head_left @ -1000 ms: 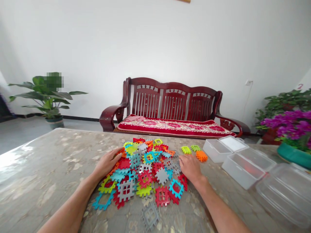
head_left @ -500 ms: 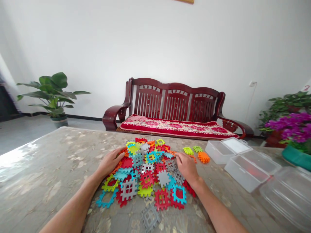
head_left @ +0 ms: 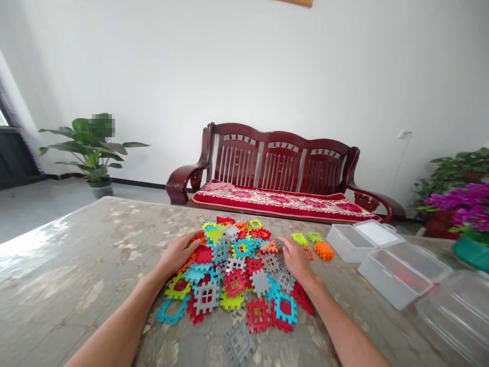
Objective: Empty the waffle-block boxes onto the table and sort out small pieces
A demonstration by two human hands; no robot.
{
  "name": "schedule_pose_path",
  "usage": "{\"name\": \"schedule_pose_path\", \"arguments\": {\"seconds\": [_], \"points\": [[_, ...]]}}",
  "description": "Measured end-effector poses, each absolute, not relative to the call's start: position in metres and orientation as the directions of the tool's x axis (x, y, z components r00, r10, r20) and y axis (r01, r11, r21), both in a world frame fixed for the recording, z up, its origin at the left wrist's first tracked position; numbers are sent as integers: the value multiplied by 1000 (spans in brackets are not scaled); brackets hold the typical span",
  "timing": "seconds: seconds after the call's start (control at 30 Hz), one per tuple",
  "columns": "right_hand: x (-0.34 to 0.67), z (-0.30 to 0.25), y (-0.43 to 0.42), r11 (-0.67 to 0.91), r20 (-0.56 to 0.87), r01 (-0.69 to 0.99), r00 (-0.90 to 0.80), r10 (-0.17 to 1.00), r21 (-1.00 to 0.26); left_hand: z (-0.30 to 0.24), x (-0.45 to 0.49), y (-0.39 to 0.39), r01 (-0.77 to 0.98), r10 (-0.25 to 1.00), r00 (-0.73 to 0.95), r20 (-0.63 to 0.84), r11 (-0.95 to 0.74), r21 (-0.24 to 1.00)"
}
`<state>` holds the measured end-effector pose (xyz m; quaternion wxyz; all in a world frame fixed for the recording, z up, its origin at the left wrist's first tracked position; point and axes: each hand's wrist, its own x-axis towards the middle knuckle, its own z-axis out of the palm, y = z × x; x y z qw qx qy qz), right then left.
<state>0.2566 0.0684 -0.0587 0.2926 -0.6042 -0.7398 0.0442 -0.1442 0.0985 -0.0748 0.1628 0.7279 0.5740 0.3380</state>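
A heap of coloured interlocking plastic tiles with toothed edges lies between my hands; on top are a grey window-like tile (head_left: 207,297), a red tile (head_left: 235,282) and a blue frame tile (head_left: 285,308). My left hand (head_left: 179,253) rests against the heap's left side, fingers stretched out, beside some orange tiles. On the right side my right hand (head_left: 296,259) has its fingers extended and loosely apart, by grey tiles. Just left of its fingertips lies a small orange triangular tile (head_left: 270,247). The undersides of both hands are hidden.
Orange tiles (head_left: 324,250) and a lime-green tile (head_left: 299,239) lie to the right of the heap. Beyond them stand translucent plastic boxes (head_left: 397,280) and a clear lid (head_left: 458,311). A green pot (head_left: 471,252) of purple flowers is at the far right; a wooden bench (head_left: 275,163) stands behind the table.
My right hand has loosened and its fingers have straightened, leaving the orange triangular tile in plain sight on the heap. My left hand stays in place. The view has shifted slightly left.
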Motion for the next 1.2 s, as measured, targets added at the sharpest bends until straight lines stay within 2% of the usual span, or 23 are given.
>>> {"name": "schedule_pose_path", "arguments": {"seconds": [0.13, 0.3, 0.6, 0.8, 1.07, 1.13, 1.2], "points": [[264, -63, 79, 263, 335, 901, -143, 931, -346, -75, -144, 98, 729, 943, 115, 313, -294, 619], [263, -57, 80, 248, 233, 910, -176, 956, -331, -75, -144, 98, 732, 945, 123, 304, -293, 615], [261, -51, 77, 100, 187, 940, -40, 982, -326, -76, -145, 99, 737, 948, 119, 294, -283, 613], [266, -59, 82, 129, 270, 869, 6, 963, -478, -80, -147, 102, 733, 943, 118, 310, -293, 614], [263, -57, 79, 243, 522, 810, 89, 848, -533, -80, -148, 102, 733, 944, 112, 310, -289, 615], [261, -54, 73, 288, 522, 800, 37, 852, -527, -80, -147, 102, 731, 942, 113, 316, -294, 615], [258, -51, 67, 318, 455, 774, -44, 889, -548, -79, -147, 101, 732, 942, 110, 316, -292, 615]]}}
